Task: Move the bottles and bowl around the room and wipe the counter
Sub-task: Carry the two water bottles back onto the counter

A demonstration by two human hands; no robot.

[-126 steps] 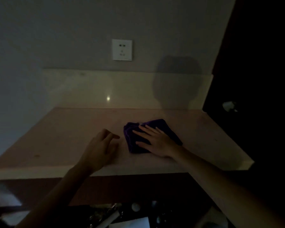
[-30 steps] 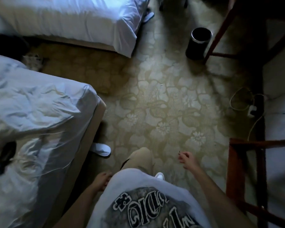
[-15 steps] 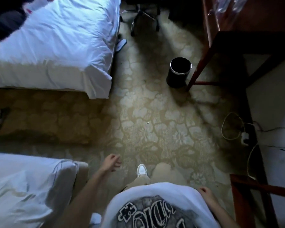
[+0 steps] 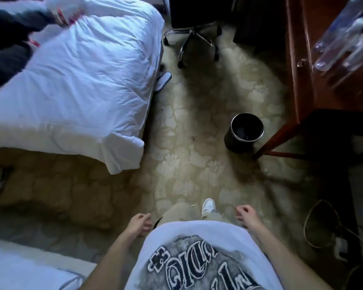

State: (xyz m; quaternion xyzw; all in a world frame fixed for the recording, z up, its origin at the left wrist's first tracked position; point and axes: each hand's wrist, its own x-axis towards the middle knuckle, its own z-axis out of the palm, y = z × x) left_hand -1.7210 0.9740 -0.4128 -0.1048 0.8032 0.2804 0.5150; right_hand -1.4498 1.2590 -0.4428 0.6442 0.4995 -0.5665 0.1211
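Note:
Clear plastic bottles (image 4: 342, 38) lie blurred on the brown wooden desk (image 4: 302, 59) at the upper right. My left hand (image 4: 139, 223) hangs beside my left hip, fingers loosely curled, holding nothing. At my right side my right hand (image 4: 245, 213) is also loosely curled and holds nothing. Both hands are low in the view, far from the desk. The counter, the cloth and the bowl are out of sight.
A bed with a white duvet (image 4: 76, 80) fills the upper left; a second bed (image 4: 19, 266) is at the lower left. A black waste bin (image 4: 244, 132) stands by the desk leg. An office chair base (image 4: 194, 41) is ahead. Cables (image 4: 327, 227) lie on the patterned carpet at right.
I have turned away from the counter and the purple cloth and walked across the carpet. The bin and desk have come nearer. My arms swing as I step.

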